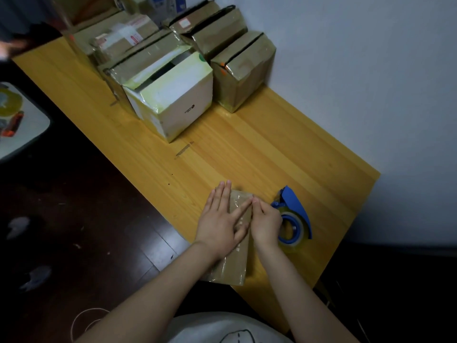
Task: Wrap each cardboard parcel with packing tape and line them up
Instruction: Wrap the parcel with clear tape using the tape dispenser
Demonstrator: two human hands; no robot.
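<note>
- The left hand (220,222) is lying flat, fingers spread, pressing on the brown parcel (236,258) and gripping nothing.
- The right hand (265,224) is pinching at the parcel's right edge, fingertips together, likely on clear tape; I cannot tell for sure.
- That parcel is sitting at the near edge of the wooden table (259,149).
- One blue tape dispenser (293,219) is touching the right hand, just right of the parcel.
- Bare tabletop is stretching beyond the parcel.
- Past it, one white box (173,100) and several taped brown boxes (243,70) are crowding the far end.
</note>
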